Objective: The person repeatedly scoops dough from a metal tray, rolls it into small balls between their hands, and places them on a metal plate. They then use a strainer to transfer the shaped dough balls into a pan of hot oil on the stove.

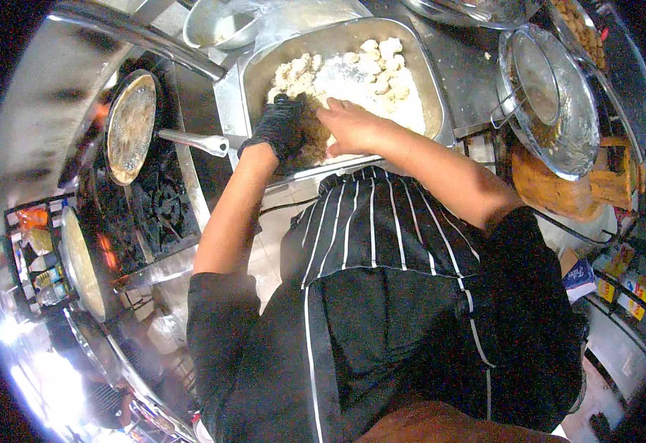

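Note:
A deep steel pan (441,111) in front of me holds white flour (345,77) and several pale, flour-coated pieces (382,70) heaped along its far side. My left hand (277,127), in a black glove, reaches into the near left corner; its fingers blend into dark shade, so their grip is unclear. My bare right hand (352,127) is low over the near part of the pan, fingers stretched toward the left hand and thumb apart. Between the hands lies a brownish, grainy patch (310,136) that I cannot make out clearly.
On the stove at left, a frying pan (132,125) with bubbling contents points its handle (194,140) toward the flour pan. Nearer stands another wide pan (81,262). To the right, a strainer (535,77) rests in a large metal bowl (585,140). A small bowl (220,26) sits behind.

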Tool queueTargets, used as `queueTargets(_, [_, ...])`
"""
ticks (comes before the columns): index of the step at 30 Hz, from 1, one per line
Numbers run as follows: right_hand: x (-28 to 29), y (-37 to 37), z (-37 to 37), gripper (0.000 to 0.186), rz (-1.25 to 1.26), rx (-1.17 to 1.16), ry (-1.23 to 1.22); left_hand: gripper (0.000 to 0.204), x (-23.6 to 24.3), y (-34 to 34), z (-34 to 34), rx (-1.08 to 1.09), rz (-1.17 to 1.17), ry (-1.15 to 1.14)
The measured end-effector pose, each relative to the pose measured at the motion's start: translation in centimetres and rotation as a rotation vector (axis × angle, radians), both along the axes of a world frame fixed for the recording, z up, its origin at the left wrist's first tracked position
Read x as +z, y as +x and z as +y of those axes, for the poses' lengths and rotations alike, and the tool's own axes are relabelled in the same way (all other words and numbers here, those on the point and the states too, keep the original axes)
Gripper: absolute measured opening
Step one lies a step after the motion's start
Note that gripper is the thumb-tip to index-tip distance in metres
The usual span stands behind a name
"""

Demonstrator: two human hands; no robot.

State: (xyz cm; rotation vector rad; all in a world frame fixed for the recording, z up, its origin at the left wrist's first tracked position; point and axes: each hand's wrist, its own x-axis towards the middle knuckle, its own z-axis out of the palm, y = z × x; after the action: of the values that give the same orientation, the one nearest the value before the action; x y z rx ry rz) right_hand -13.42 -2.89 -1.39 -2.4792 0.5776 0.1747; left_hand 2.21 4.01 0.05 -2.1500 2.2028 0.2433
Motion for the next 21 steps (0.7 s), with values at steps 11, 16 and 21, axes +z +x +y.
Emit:
queueTargets(11, [-0.3, 2.0, -0.1, 0.048, -0.039, 0.146, 0.118, 0.052, -3.5, 3.4, -5.4, 0.231, 0.092, -0.257])
queueTargets(16, [-0.7, 0.5, -1.5, 0.037, -0.102, 0.184, 0.245, 0.057, -8.4, 2.9, -8.3, 0.135, 0.01, -0.481])
queueTargets(21, [-0.5, -2.6, -3.5, 0.016, -0.208, -0.269, 0.741, 0.038, -3.9, 3.3, -6.9, 0.054, 0.457, -0.061])
